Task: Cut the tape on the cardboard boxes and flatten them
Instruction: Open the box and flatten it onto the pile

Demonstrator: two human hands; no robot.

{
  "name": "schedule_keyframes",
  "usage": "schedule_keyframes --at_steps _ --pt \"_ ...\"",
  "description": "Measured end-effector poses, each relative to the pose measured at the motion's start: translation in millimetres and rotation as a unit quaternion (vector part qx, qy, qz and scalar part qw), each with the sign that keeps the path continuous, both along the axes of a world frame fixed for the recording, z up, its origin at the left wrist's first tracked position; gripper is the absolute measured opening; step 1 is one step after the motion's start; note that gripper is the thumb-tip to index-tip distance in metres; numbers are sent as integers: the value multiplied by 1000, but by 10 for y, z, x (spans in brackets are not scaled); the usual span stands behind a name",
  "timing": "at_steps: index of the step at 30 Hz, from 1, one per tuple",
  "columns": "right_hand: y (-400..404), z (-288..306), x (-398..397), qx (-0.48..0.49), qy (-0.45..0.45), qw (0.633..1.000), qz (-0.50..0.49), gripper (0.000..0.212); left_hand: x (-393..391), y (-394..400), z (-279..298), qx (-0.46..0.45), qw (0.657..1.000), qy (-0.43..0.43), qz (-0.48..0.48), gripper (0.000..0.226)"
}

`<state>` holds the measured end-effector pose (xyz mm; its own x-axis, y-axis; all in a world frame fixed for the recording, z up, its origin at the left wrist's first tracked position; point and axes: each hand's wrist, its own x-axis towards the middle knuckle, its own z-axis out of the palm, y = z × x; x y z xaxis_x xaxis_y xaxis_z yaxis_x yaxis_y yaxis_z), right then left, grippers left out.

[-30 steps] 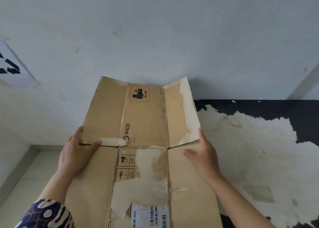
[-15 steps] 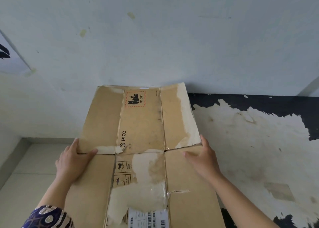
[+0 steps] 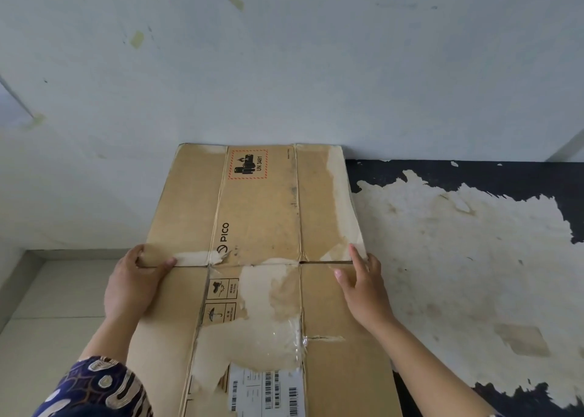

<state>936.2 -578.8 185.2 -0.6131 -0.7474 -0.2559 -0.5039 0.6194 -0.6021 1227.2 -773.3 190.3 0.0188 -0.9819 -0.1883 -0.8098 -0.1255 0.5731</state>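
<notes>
Both hands hold the flattened cardboard box (image 3: pixel 259 258), which lies against the wall (image 3: pixel 284 69) with its far end at the wall's foot. My left hand (image 3: pixel 132 285) grips the left edge at the flap seam, thumb on top, fingers curled under; my right hand (image 3: pixel 363 285) lies released, fingers straight, along the right edge. I judge the flattening almost done. Next I press the flaps (image 3: pixel 256 208) down level. Torn tape (image 3: pixel 268 344) clings near the shipping label (image 3: pixel 267 393).

The cardboard box (image 3: pixel 259 227) runs off the bottom edge.
</notes>
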Motion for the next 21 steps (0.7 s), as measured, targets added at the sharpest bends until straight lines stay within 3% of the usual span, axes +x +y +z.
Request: schedule_keyframes --at_steps 9,14,17,21 --pt "62 -75 22 90 67 992 61 61 -291 233 -85 26 985 -165 43 64" --pt "213 -3 -100 122 117 978 126 67 -531 736 -133 -21 973 -191 -131 62" --pt "415 44 -190 135 81 975 155 66 -602 974 -196 -7 962 -210 -174 66" --pt "653 211 -450 92 -20 990 103 67 -846 943 46 25 978 -153 -137 65"
